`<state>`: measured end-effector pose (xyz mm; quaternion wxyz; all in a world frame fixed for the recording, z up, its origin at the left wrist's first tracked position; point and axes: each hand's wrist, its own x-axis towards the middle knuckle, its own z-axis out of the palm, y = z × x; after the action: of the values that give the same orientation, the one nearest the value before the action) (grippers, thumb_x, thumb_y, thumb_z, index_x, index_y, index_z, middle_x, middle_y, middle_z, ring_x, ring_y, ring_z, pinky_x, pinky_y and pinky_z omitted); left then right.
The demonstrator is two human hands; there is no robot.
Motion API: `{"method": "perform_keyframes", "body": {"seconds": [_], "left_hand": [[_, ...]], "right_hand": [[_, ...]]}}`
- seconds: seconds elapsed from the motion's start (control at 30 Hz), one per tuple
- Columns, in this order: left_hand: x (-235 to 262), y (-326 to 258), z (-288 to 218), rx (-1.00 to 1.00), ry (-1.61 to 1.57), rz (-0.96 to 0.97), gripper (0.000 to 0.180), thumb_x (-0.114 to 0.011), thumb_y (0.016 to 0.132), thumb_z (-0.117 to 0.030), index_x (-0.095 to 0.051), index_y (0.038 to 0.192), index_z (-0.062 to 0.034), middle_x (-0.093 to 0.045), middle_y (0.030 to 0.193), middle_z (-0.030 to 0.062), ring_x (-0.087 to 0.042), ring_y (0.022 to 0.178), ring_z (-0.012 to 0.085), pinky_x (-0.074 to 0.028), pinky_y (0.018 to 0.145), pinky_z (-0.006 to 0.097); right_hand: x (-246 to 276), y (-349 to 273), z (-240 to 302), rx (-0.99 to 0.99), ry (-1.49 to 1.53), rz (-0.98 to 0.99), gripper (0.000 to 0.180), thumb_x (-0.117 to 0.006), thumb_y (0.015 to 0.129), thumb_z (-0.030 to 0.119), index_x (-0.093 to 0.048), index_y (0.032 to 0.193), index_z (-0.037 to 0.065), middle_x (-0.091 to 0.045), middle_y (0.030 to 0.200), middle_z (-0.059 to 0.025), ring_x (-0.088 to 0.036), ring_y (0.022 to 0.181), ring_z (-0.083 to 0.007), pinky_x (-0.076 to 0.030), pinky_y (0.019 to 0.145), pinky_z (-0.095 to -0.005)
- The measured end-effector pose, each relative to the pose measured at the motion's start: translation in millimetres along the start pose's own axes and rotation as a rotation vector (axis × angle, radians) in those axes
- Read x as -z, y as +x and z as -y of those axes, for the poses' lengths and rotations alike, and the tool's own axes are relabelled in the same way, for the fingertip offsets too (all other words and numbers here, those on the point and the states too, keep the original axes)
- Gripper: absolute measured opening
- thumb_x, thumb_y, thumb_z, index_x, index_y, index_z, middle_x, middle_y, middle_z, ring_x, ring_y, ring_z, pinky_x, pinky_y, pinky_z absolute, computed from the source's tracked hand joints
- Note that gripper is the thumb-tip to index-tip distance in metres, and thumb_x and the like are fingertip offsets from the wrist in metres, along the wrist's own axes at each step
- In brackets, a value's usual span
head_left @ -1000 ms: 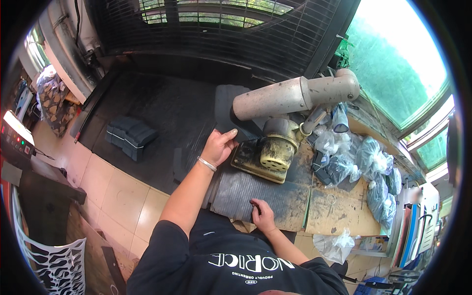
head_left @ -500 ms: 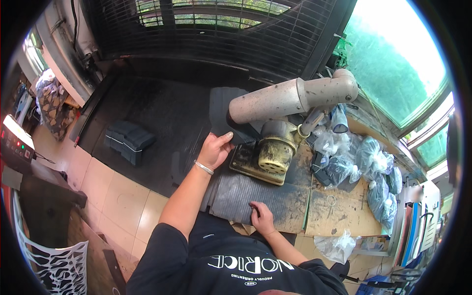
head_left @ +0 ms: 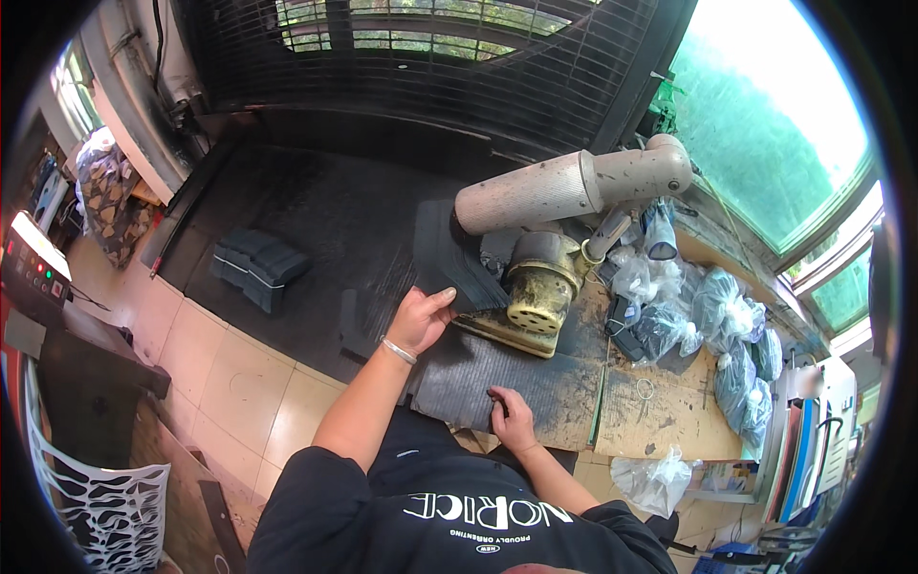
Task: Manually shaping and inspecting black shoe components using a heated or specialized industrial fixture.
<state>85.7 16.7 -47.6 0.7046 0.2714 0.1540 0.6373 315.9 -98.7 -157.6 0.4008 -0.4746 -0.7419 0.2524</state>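
My left hand [head_left: 421, 319] is closed, thumb against fingers, on the near end of a black angled piece [head_left: 435, 251] with a layered look. That piece runs under a grey ribbed cylinder [head_left: 526, 194] on a jointed arm. Just right of my left hand stands a dirty yellowish round housing [head_left: 540, 277] with holes, on a flat base. My right hand [head_left: 513, 419] rests on a grey ribbed board [head_left: 464, 387] near the front edge. Its fingers are curled with dark tips; what they hold, if anything, I cannot make out.
A banded bundle of black pieces [head_left: 256, 268] lies on the dark tabletop [head_left: 316, 210], with another black piece [head_left: 354, 330] near the edge. Several plastic bags of parts [head_left: 717, 297] crowd the right side. A dark grille [head_left: 421, 86] stands behind. A control box [head_left: 36, 268] is at left.
My left hand has come slightly toward me, and the black angled piece has shifted the same way. My right hand stays nearly in place. The view has shifted slightly.
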Motion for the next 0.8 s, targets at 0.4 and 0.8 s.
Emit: {"method": "perform_keyframes", "body": {"seconds": [0.4,0.8], "left_hand": [[11,-13,-2,0.008,-0.05,-0.004,0.031,-0.055,0.088,0.0,-0.052,0.119,0.0041,-0.062,0.113,0.0155,-0.062,0.106,0.0253,-0.05,0.091,0.039],[-4,31,-15,-0.034,-0.015,0.021,0.03,-0.056,0.089,-0.003,-0.053,0.119,-0.0005,-0.063,0.112,0.0122,-0.062,0.104,0.0244,-0.05,0.091,0.039]], "right_hand": [[0,-1,-1,-0.005,-0.003,0.004,0.028,-0.052,0.078,-0.005,-0.059,0.104,0.002,-0.063,0.093,-0.0154,-0.063,0.086,-0.0312,-0.05,0.076,-0.0351],[1,0,0,-0.023,0.009,0.01,0.03,-0.052,0.076,-0.006,-0.06,0.104,0.002,-0.063,0.093,-0.015,-0.063,0.085,-0.0297,-0.051,0.076,-0.0341]]}}
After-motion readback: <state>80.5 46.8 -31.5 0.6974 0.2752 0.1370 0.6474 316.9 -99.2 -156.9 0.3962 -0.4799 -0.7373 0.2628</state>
